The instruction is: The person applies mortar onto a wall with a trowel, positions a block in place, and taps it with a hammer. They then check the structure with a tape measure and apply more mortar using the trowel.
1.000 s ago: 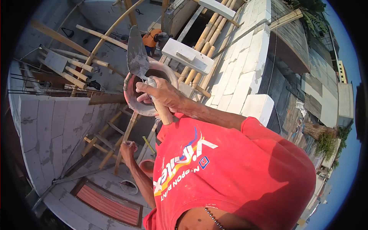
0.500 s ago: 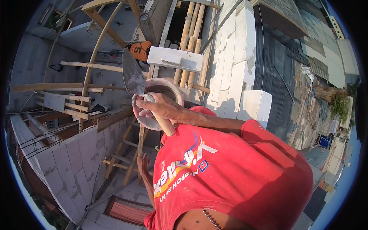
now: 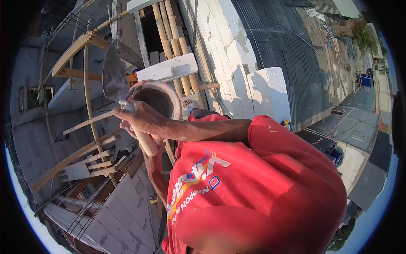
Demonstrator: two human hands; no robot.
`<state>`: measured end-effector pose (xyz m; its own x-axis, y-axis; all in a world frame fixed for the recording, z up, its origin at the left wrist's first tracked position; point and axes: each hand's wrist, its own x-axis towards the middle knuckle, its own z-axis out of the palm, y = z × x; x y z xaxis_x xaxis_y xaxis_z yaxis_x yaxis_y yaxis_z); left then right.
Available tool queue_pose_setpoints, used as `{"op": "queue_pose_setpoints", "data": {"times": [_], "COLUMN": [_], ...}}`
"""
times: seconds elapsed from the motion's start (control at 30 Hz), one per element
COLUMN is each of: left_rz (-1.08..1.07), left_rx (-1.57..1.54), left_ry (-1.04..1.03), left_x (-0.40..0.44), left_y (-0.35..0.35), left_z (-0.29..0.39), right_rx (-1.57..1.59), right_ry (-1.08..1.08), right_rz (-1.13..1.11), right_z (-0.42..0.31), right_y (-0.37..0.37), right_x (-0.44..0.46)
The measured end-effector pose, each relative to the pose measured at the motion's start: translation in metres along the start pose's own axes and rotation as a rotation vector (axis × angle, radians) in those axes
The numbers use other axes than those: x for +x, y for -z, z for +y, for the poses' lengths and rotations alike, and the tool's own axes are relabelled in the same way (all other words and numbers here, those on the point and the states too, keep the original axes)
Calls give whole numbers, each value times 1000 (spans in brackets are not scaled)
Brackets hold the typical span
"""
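Note:
My right hand point(image 3: 146, 120) is closed around the wooden handle of a trowel point(image 3: 115, 78). Grey mortar smears the broad metal blade, which points up and to the left. Just beyond that hand is a round bucket point(image 3: 179, 99) with a mortar-caked rim and grey inside. My left hand point(image 3: 155, 149) is beneath the right one, close to the trowel handle; its fingers are mostly hidden, and I cannot tell whether it touches the handle or the bucket.
A white block point(image 3: 167, 70) with a smaller piece on top lies across bamboo poles point(image 3: 167, 29). A pale block wall point(image 3: 220, 38) runs along the right, with another white block point(image 3: 270, 91). Lower left, timber and bamboo framing point(image 3: 89, 97) spans a deep drop. A foot point(image 3: 189, 104) shows beside the bucket.
My left hand has risen from hanging low to just under the right hand. The trowel, still in my right hand, sits farther left in view. The whole view has turned and shifted.

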<state>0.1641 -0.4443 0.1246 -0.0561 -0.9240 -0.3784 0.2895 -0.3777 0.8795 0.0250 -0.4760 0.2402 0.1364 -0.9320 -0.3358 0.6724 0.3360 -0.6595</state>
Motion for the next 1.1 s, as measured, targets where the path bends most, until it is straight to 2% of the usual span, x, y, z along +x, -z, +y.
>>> {"op": "queue_pose_setpoints", "data": {"times": [0.13,0.27,0.33,0.37,0.43,0.47,0.53,0.6,0.67,0.73,0.77,0.83,0.87,1.0,1.07,1.1], "left_rz": [-102,-133,-96,-66,14,49,117,164,232,312,363,456,465,504,495,458], "left_rx": [68,186,281,355,510,407,323,204,116,52,64,89,90,105,103,110], "left_ry": [-43,-31,5,48,99,180,270,304,323,327,330,334,322,277,278,245], "left_x": [7,-4,-15,-20,-28,-15,-18,-15,-9,3,12,40,58,123,164,182], "left_y": [-11,-2,13,21,25,41,23,32,43,51,54,62,64,43,26,14], "left_z": [26,33,32,25,18,4,13,1,-10,-15,-16,-10,-5,31,54,64], "right_rx": [91,103,55,-47,-111,-147,-149,-240,-522,-704,-905,-995,-879,-1057,-1072,-1224], "right_ry": [3,129,149,115,12,-37,-21,-5,-9,-20,-45,-174,-276,-1,82,35], "right_rz": [84,81,64,-16,-29,-31,5,57,122,410,580,796,834,1192,1276,1351], "right_z": [-18,-26,-24,-13,-17,-21,-32,-56,-56,-65,-50,-60,-77,-47,-50,-51], "right_y": [-8,-21,-20,-3,9,17,36,59,123,168,212,262,275,406,448,467], "right_x": [-5,-17,-11,5,2,-3,-22,-44,-38,-46,-41,-37,-36,-10,0,6]}}
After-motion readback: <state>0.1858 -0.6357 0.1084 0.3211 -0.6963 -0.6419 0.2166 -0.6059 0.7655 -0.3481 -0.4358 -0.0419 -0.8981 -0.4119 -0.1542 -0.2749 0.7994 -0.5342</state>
